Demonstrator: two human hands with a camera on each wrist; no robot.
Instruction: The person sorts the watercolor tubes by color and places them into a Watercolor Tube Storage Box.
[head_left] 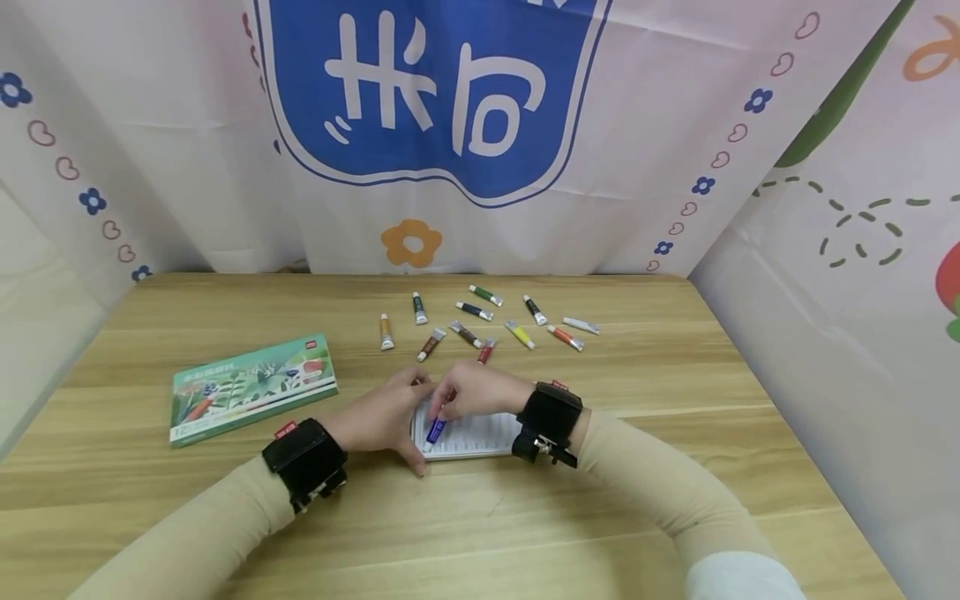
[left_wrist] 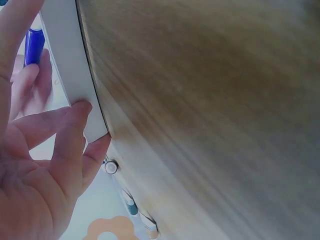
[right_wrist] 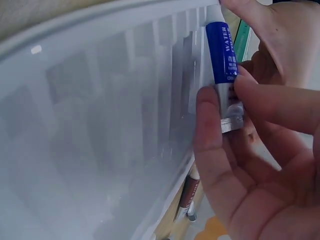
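Note:
A white ridged plastic tray [head_left: 480, 435] lies on the table. My left hand [head_left: 384, 417] holds its left end, thumb at the near corner and fingers at the far side; in the left wrist view, bent fingertips touch the tray's outer wall [left_wrist: 70, 65]. Above that same end, my right hand [head_left: 480, 390] pinches a blue paint tube [right_wrist: 222, 55] by its silver crimped end between thumb and fingers. The tube's white cap points toward the tray's near left edge. Whether the tube touches the tray floor is hard to tell.
Several paint tubes lie scattered behind the tray, among them a red one [head_left: 487, 350], a yellow one [head_left: 520, 334] and an ochre one [head_left: 386, 332]. A green illustrated paint box [head_left: 251, 390] lies to the left. Printed cloth [head_left: 420, 150] hangs behind the wooden table [head_left: 637, 367].

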